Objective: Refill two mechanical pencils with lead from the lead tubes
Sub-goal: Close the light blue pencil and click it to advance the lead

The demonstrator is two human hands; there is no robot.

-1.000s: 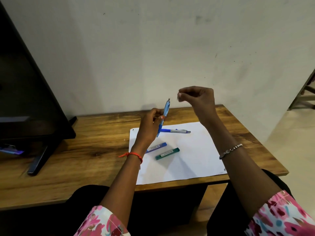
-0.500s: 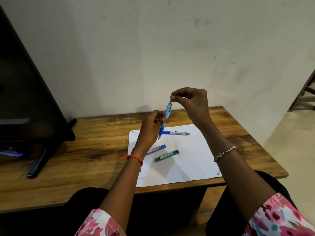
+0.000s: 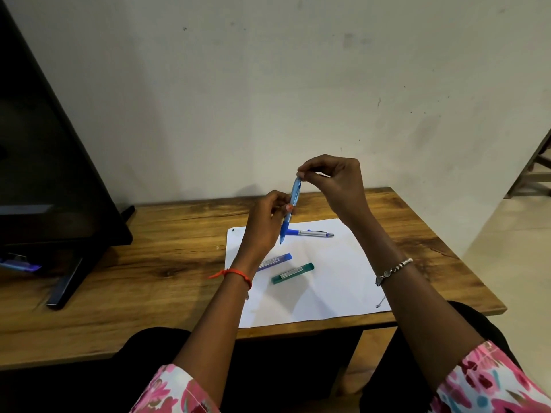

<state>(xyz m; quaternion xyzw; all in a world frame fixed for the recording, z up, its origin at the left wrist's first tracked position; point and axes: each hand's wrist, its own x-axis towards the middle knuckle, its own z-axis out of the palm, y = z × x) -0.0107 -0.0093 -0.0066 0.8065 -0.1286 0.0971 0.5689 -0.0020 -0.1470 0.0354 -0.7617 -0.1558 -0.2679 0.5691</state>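
Your sheet of paper (image 3: 334, 278) lies on the right half of the table (image 3: 167, 263), and the monitor (image 3: 44, 174) stands at its left end. The lying pencil (image 3: 310, 233) rests at the sheet's far edge. Nearer you are the left lead tube (image 3: 275, 261) and, just beside it, the right lead tube (image 3: 292, 273). Above them, your left hand (image 3: 265, 225) grips the raised pencil (image 3: 293, 198) low down and your right hand (image 3: 337, 180) pinches its top.

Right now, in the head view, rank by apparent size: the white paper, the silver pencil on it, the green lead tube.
1. White paper.
2. Silver pencil and green lead tube: alike in length, not ranked.
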